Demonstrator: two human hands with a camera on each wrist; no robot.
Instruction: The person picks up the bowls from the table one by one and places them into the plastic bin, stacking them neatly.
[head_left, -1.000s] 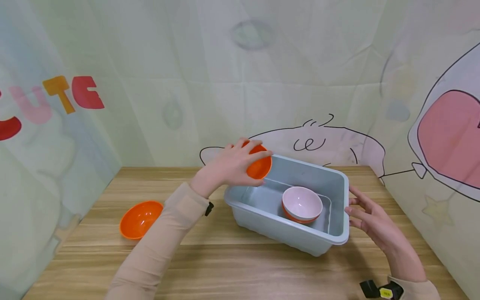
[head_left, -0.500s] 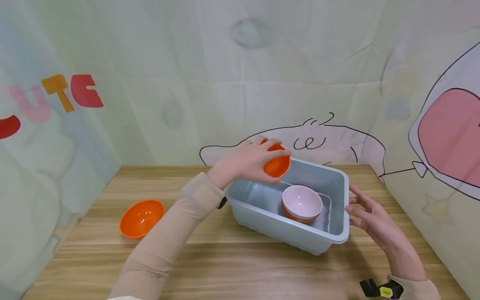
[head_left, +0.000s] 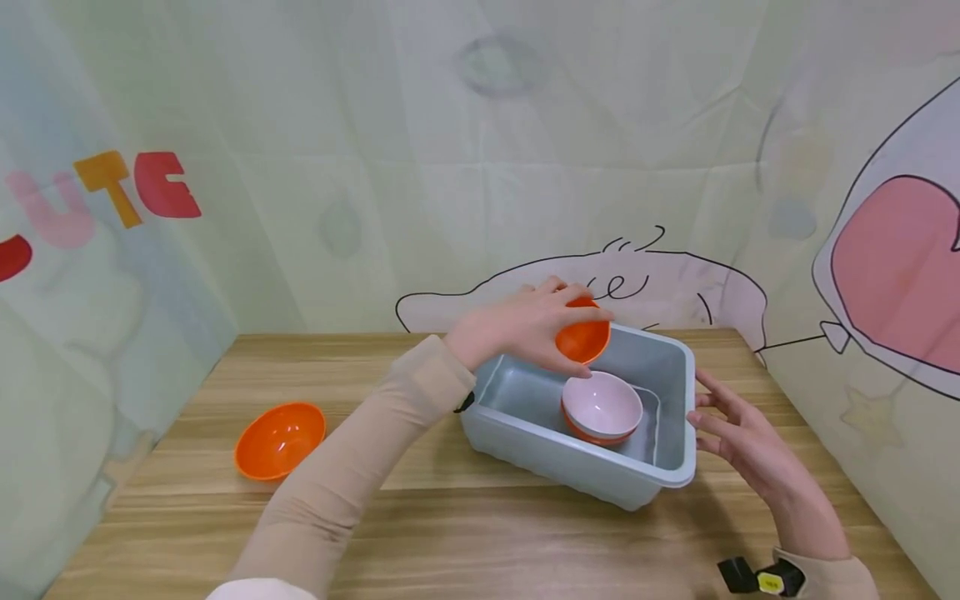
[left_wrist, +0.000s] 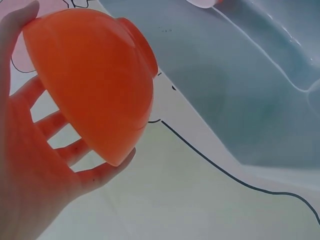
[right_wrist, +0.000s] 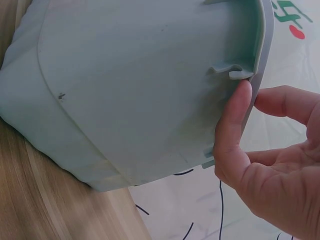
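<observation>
My left hand (head_left: 528, 329) holds an orange bowl (head_left: 583, 337) by its rim, tilted on its side above the far part of a grey-blue plastic bin (head_left: 555, 446). The left wrist view shows the fingers spread along the rim of the orange bowl (left_wrist: 95, 80), its base turned toward the bin. Inside the bin sits a pale pink bowl (head_left: 603, 404), stacked on an orange-red one (head_left: 592, 435). My right hand (head_left: 750, 450) is at the bin's right end; in the right wrist view its fingers pinch the rim of the bin (right_wrist: 140, 90).
Another orange bowl (head_left: 279, 442) stands on the wooden table (head_left: 450, 533) at the left, beside my left forearm. A printed cloth backdrop (head_left: 337, 167) rises behind the table and along both sides.
My left hand has moved to the right with the orange bowl, from the bin's left end to above its far middle. The right hand and the bin have stayed in place.
</observation>
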